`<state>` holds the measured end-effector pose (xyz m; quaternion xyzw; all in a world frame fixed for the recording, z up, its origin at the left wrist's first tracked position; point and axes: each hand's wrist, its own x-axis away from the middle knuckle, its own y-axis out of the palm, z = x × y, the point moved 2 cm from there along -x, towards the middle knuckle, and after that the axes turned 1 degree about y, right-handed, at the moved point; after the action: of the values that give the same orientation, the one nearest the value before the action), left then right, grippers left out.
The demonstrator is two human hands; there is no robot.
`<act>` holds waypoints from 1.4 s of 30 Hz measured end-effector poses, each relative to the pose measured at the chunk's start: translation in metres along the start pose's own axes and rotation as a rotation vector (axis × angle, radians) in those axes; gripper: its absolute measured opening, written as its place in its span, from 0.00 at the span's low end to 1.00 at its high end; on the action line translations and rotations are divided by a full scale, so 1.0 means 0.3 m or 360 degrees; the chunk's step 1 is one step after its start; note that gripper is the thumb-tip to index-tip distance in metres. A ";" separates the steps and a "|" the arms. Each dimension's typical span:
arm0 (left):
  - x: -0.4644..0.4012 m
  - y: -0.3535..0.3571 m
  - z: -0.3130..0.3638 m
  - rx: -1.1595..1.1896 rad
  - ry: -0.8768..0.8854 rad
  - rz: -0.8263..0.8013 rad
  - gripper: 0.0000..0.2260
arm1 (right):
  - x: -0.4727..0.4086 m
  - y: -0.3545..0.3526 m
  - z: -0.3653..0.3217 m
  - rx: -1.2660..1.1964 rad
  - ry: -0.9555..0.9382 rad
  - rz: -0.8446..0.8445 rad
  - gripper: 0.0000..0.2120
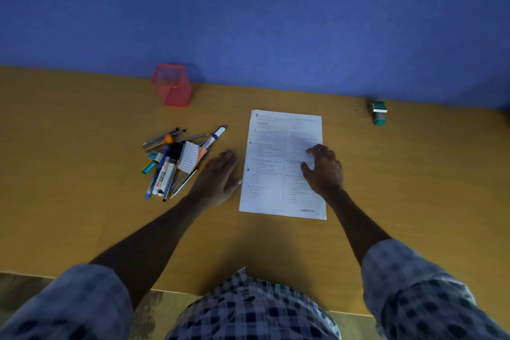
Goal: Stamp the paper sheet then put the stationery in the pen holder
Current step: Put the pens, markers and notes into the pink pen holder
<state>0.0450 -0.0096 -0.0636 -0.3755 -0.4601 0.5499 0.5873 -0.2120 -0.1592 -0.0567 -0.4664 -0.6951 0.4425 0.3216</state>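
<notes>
paper sheet already reads cancelled, flat under open, empty right hand; stationery heap just beside open, empty left hand, pen holder upright beyond, left hand nearer.

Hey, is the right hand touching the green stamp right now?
Apart. The head view shows the right hand resting on the paper sheet, while the green stamp sits by the wall with bare table between them.
</notes>
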 end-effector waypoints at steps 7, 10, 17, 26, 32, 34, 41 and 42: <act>0.040 -0.045 -0.015 0.0019 0.0017 0.0141 0.26 | -0.014 -0.006 -0.067 0.0068 0.0008 0.0062 0.18; 0.057 -0.082 -0.052 -0.0073 -0.0074 0.0291 0.23 | -0.018 0.003 -0.140 -0.0008 -0.0057 0.0127 0.17; 0.056 -0.174 -0.175 -0.0213 -0.0353 0.0580 0.22 | -0.031 0.075 -0.352 -0.0199 -0.0152 0.0058 0.17; 0.065 -0.226 -0.269 -0.0141 -0.0544 0.0584 0.20 | -0.079 0.182 -0.578 -0.0356 -0.0052 -0.0205 0.19; 0.045 -0.218 -0.295 -0.0191 -0.0479 0.0465 0.18 | -0.117 0.236 -0.678 -0.0327 0.0045 -0.0287 0.19; 0.033 -0.219 -0.304 -0.0221 -0.0482 0.0443 0.17 | -0.129 0.250 -0.702 -0.0350 0.0090 -0.0277 0.19; -0.038 -0.237 -0.316 -0.0384 -0.0422 0.0258 0.15 | -0.158 0.257 -0.773 -0.0272 0.0241 -0.0128 0.19; -0.053 -0.237 -0.315 -0.0397 -0.0391 0.0235 0.15 | -0.160 0.258 -0.782 -0.0254 0.0253 -0.0127 0.20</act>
<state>0.1569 -0.0272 -0.0260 -0.4081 -0.5642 0.5720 0.4336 0.0352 -0.1167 -0.0351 -0.4960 -0.7185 0.3343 0.3550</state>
